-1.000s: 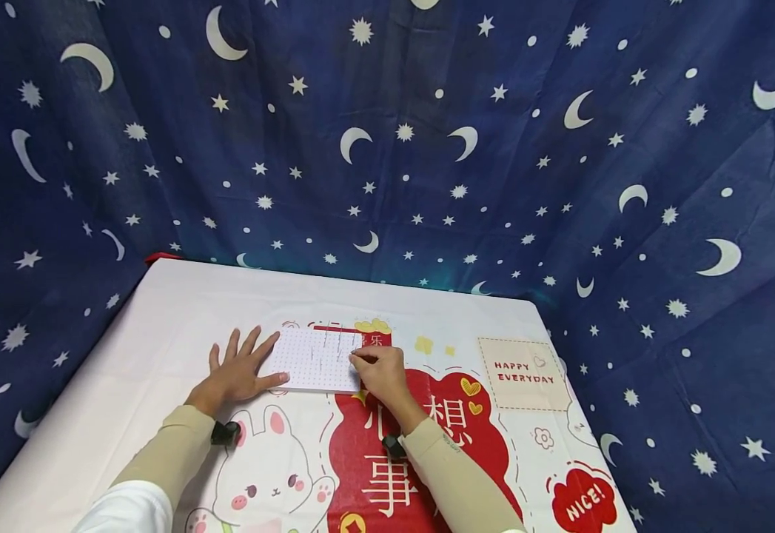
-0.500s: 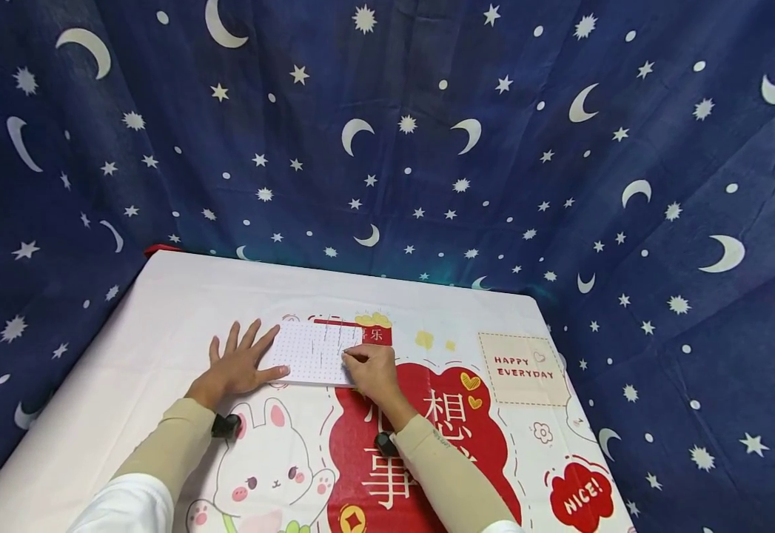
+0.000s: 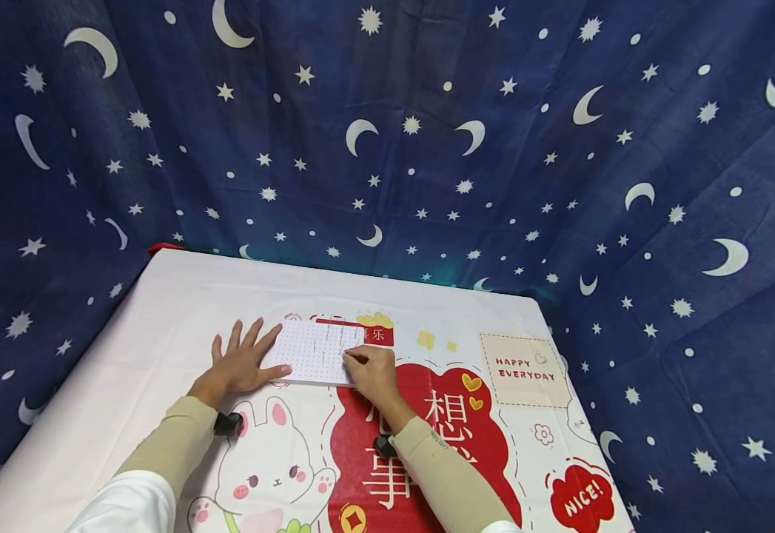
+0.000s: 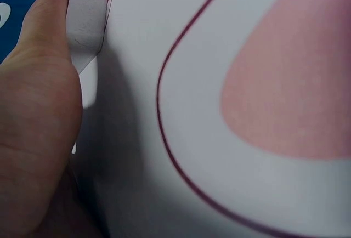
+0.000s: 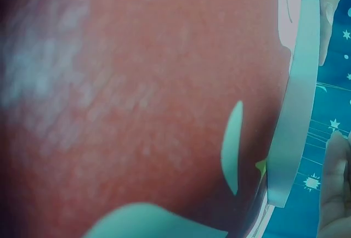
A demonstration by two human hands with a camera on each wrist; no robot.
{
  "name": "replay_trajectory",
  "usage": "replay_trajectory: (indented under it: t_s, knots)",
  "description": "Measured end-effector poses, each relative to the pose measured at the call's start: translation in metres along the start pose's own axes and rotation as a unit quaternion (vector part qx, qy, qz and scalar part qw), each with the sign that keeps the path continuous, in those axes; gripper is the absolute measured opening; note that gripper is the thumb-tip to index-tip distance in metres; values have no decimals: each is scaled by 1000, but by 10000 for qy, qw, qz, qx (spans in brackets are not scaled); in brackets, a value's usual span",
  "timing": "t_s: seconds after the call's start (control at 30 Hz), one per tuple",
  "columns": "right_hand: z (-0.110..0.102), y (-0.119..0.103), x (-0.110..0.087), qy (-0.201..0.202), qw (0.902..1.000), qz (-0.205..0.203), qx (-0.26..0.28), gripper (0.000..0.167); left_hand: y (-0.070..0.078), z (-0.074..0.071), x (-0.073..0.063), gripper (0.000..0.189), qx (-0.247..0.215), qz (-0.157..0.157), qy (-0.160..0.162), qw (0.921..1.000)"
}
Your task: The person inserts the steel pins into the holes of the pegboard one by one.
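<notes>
A white board with a grid of small holes (image 3: 300, 359) lies on the table, and several thin needles (image 3: 342, 337) stand up from it. My left hand (image 3: 239, 368) rests at its left end with fingers spread, the thumb along the near left corner and the index finger at the far left corner. At the right side of the board my right hand (image 3: 375, 372) pinches something very thin, apparently a needle, between thumb and index finger; most of it is hidden. The right wrist view shows the board's side (image 5: 296, 101) and the right fingers (image 5: 335, 177) close over its top.
The white tablecloth (image 3: 214, 289) is printed with a rabbit (image 3: 263, 474), red shapes and lettering. A dark blue curtain (image 3: 307, 200) with moons and stars surrounds the table's back and sides.
My right hand has shifted slightly left over the board, then held nearly still in the last half second. The left hand keeps its place on the board. The head view has tilted a little.
</notes>
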State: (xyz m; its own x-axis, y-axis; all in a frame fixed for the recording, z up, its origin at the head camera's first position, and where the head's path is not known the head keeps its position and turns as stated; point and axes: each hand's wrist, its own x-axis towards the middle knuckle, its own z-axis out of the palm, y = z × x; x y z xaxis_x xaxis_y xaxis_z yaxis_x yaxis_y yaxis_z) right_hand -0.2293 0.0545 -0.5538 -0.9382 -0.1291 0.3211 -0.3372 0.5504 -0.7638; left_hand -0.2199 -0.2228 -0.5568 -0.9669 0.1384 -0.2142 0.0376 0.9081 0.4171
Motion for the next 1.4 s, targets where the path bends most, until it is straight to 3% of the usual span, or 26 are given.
replay_trajectory:
  t_s: [0.5,0.67,0.9,1.1,1.4]
  knots:
    - [0,-5,-3,-152,9997,88,172,9,3,2,-1,100,15,5,27,10000]
    - [0,-5,-2,84,9999,127,-68,10,0,4,2,101,58,-2,-5,10000]
    - [2,-4,0,13,9997,-195,153,6,1,0,-1,102,-63,-1,3,10000]
    - [3,-3,0,109,9997,-206,-55,6,-1,1,0,104,-100,-8,-19,9999]
    - [5,-11,1,-328,9985,31,-429,9,-2,0,-1,102,-9,-28,-66,10000]
